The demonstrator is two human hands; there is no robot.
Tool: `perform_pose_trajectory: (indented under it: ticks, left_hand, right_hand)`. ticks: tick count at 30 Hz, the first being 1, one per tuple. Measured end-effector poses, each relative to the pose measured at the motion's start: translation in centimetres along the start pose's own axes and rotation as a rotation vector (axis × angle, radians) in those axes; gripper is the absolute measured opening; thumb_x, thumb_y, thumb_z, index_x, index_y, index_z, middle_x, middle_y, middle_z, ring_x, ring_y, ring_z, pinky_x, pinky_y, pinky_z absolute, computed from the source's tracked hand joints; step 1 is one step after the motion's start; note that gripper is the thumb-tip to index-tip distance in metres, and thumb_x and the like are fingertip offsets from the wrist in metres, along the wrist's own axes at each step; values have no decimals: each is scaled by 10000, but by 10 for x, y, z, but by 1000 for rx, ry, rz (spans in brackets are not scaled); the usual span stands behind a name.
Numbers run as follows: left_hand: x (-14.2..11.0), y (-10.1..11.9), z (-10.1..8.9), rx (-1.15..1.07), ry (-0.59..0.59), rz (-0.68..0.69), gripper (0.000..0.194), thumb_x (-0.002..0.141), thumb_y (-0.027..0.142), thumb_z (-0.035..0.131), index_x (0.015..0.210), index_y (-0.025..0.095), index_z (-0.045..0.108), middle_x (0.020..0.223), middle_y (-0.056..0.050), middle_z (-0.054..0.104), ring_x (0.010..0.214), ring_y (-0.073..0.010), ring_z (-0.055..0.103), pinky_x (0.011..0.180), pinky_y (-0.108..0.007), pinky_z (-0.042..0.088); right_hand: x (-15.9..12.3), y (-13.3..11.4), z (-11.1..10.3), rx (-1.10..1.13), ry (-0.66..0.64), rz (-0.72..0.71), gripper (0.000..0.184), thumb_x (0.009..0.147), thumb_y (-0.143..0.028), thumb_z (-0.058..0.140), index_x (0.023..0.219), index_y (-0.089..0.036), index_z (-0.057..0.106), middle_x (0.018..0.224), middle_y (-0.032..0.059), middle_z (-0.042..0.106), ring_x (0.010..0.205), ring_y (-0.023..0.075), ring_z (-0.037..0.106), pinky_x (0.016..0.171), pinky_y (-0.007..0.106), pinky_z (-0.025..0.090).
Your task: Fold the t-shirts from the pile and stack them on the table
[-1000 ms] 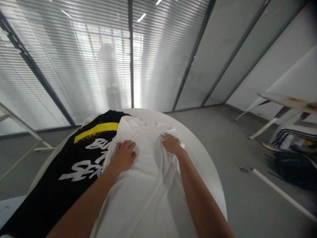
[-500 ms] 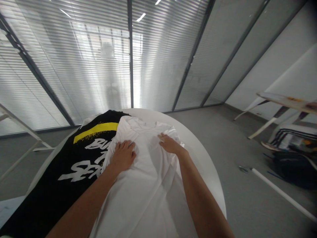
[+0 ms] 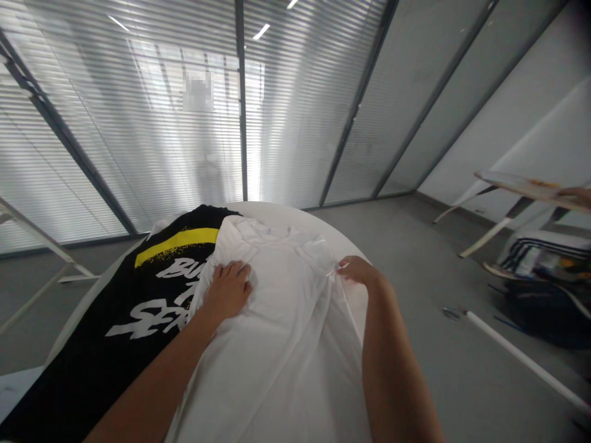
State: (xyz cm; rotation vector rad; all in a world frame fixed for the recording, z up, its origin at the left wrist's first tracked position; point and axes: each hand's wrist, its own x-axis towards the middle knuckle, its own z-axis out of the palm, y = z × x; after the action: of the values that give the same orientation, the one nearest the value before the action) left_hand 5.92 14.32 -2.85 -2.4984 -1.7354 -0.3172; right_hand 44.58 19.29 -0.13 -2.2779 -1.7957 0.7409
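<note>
A white T-shirt (image 3: 272, 344) lies crumpled on a round white table (image 3: 344, 246), on top of a black garment (image 3: 92, 363) with a yellow stripe and white lettering. My left hand (image 3: 227, 292) rests on the shirt near its left edge, fingers together, pressing the cloth down. At the shirt's right side, my right hand (image 3: 357, 271) pinches the edge and raises it slightly off the table. The collar lies crumpled at the far end.
A tilted tabletop on white legs (image 3: 521, 191) stands at the right, with a person's hand (image 3: 575, 197) at its end. Below it are striped cloth (image 3: 545, 258), a black bag (image 3: 540, 311) and a white rod (image 3: 526, 360). Glass walls with blinds (image 3: 138, 123) run behind.
My right hand has moved outward to the right and taken hold of the shirt's edge, lifting it. My left hand has stayed in place.
</note>
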Motion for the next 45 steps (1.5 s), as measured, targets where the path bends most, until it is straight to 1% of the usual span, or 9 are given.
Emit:
perform_pose_trajectory:
  ticks: [7,13,18,26,32,35,40,43,45]
  left_hand:
    - [0,-1,1,1,-4,2,430,936,285,390,1339,208,516,1427,-123,504,1336,-285,407,1119,-531,248]
    - [0,0,0,1,3,8,425,935,281,392,1334,201,516,1419,-126,506,1332,-286,413,1115,-522,253]
    - [0,0,0,2,-5,1,428,933,281,397,1338,200,511,1421,-130,503,1336,-283,410,1118,-523,247]
    - [0,0,2,3,9,5,425,936,282,404,1335,195,520,1412,-133,511,1326,-290,424,1118,-533,254]
    - [0,-1,3,3,6,4,424,934,287,410,1336,207,521,1424,-125,505,1337,-290,420,1121,-532,254]
    - [0,-1,4,2,9,2,430,931,286,411,1339,205,520,1422,-126,508,1333,-290,425,1120,-530,257]
    - [0,-1,4,10,21,11,442,936,286,394,1345,179,522,1418,-131,515,1329,-293,424,1119,-532,256]
    - [0,-1,3,8,12,8,446,936,288,396,1350,178,518,1421,-133,512,1328,-294,423,1117,-535,256]
    - [0,0,2,5,6,7,444,937,290,397,1352,185,514,1425,-131,508,1330,-291,419,1118,-533,254]
  right_hand:
    - [8,0,-4,39,-9,59,110,739,-221,676,699,-120,691,645,67,674,610,155,634,535,217,428]
    - [6,-4,-2,185,-2,103,228,871,-253,537,993,-105,660,820,98,707,636,133,652,531,202,470]
    - [1,-6,2,246,-45,76,515,811,-366,654,1230,-91,535,881,108,699,640,148,644,512,213,475]
    - [-7,1,-8,153,-134,-28,561,761,-74,537,1313,-166,583,728,28,682,553,106,572,487,176,421]
    - [-10,-3,-18,112,-74,-30,640,815,-103,512,1440,-235,481,842,46,733,606,117,624,523,181,446]
    - [-9,-6,-18,100,-51,-52,510,831,-143,523,1325,-229,615,994,72,747,691,141,660,544,193,467]
    - [-10,-14,-16,-50,-130,-148,328,823,-149,513,1016,-195,774,972,68,759,759,182,682,589,225,513]
    - [-7,-20,-12,-206,-55,-316,290,802,-95,519,883,-188,782,994,77,756,887,210,690,753,263,532]
    - [-2,-24,-8,-275,4,-337,269,808,-83,513,812,-156,772,968,108,755,955,233,685,850,292,512]
